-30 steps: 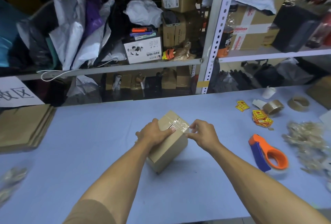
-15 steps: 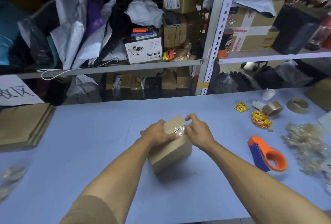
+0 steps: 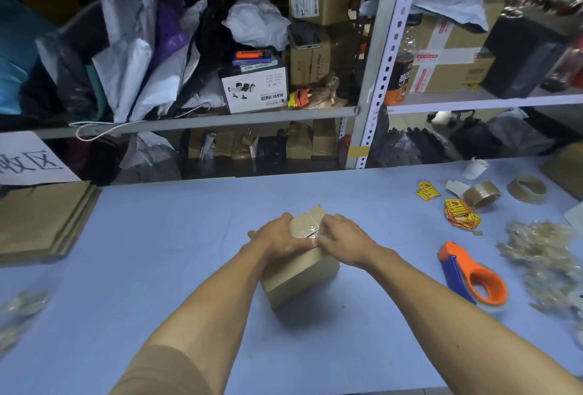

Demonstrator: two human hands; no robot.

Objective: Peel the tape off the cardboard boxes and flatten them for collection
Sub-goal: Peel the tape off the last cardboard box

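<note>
On the blue table [image 3: 157,252], a taped (glossy) cardboard box [image 3: 299,274], both hands gripping.

A white paper sign [image 3: 28,159] at the left edge bears the large character 区.
</note>
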